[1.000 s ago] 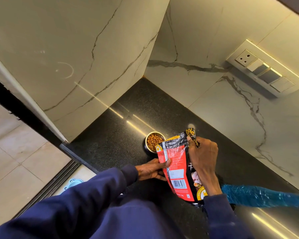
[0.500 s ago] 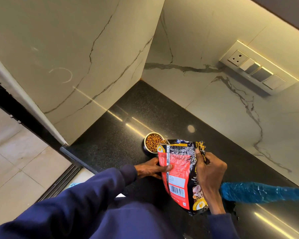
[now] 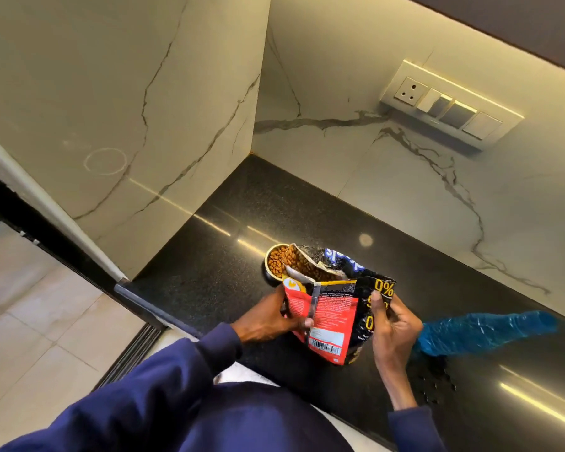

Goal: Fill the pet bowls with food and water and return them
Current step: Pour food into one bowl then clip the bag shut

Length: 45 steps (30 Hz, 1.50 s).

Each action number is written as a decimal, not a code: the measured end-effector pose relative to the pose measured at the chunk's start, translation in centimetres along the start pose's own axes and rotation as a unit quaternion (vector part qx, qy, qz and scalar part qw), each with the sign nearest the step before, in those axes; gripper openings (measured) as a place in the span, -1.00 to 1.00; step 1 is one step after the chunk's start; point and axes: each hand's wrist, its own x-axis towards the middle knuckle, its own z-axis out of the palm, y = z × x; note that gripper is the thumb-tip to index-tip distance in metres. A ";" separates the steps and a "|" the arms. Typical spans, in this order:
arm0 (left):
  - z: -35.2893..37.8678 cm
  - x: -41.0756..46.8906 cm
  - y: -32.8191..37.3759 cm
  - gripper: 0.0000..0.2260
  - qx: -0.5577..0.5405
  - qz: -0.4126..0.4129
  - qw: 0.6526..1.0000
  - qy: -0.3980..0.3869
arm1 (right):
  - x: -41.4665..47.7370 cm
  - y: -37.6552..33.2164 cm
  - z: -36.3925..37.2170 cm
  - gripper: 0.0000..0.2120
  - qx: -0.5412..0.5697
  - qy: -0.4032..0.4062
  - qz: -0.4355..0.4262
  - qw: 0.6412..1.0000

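Metal bowl (image 3: 272, 260) sits toward the left end of the black desk (image 3: 209, 272), nearer the front edge than the back corner. Its right part is hidden behind the bag's torn mouth, so only approx. half the rim shows. Brown kibble (image 3: 278, 261) fills the visible part close to the rim.

The bag (image 3: 335, 316) is red w/ black and yellow print. There's a barcode low on the facing side and "0%" in yellow on the right fold; the small text is unreadable. The top tips away toward the bowl, mouth open, more kibble showing inside. Can't tell if the bag's bottom touches the desk.

Left hand (image 3: 268, 316) grips the bag's left edge, thumb across the front, fingers behind & out of sight. Right hand (image 3: 393, 327) pinches the right edge, fingers curled on the fold. Both dark blue sleeves are cut off by the bottom of the view.

Crinkled blue plastic (image 3: 483, 331) lies on the desk just right of the right hand, its near end hidden behind the wrist; what it is, can't tell. Dark specks (image 3: 437, 384) by that wrist are too small to make out.
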 end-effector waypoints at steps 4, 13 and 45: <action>1.1 -1.3 0.2 -0.48 -0.033 0.040 0.998 0.020 | -1.0 3.5 -2.0 -0.59 0.011 0.021 0.091 0.996; 1.4 0.0 2.2 -0.68 -0.043 0.084 0.977 0.191 | 0.2 3.8 -4.7 -0.47 -0.014 -0.030 0.185 0.982; -1.1 3.1 5.8 -0.73 0.444 0.285 0.840 0.125 | 2.7 -3.1 -3.8 -0.79 -0.363 -0.302 -0.217 0.854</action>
